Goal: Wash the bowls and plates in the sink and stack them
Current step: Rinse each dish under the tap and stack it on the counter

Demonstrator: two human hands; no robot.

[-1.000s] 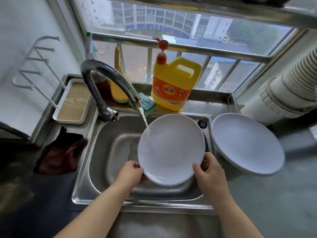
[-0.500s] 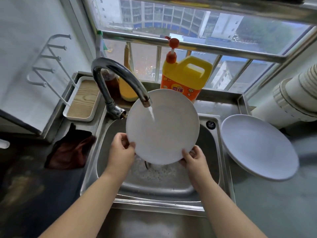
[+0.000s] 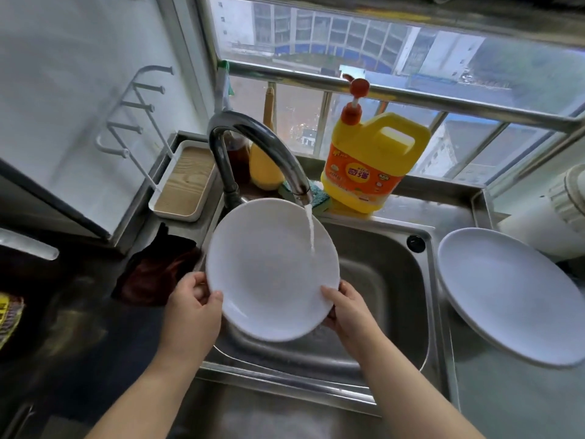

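A white plate [image 3: 269, 270] is tilted over the steel sink [image 3: 389, 280], under water running from the curved tap [image 3: 262, 144]. The stream lands on the plate's upper right part. My left hand [image 3: 193, 308] grips the plate's lower left rim, thumb on its face. My right hand [image 3: 348, 308] grips the lower right rim. A second white plate [image 3: 506, 296] lies on the counter to the right of the sink, tilted against a white ribbed pipe [image 3: 566, 198].
A yellow detergent jug [image 3: 370, 166] with a red pump stands behind the sink beside a green sponge [image 3: 319, 198] and a yellow bottle [image 3: 266, 166]. A white tray [image 3: 183, 185] and dark red cloth [image 3: 155, 274] lie left of the sink. A window with bars runs behind.
The plate has shifted a little left and lower under the tap, so the water now hits its right side. Both hands kept their hold on the rim.
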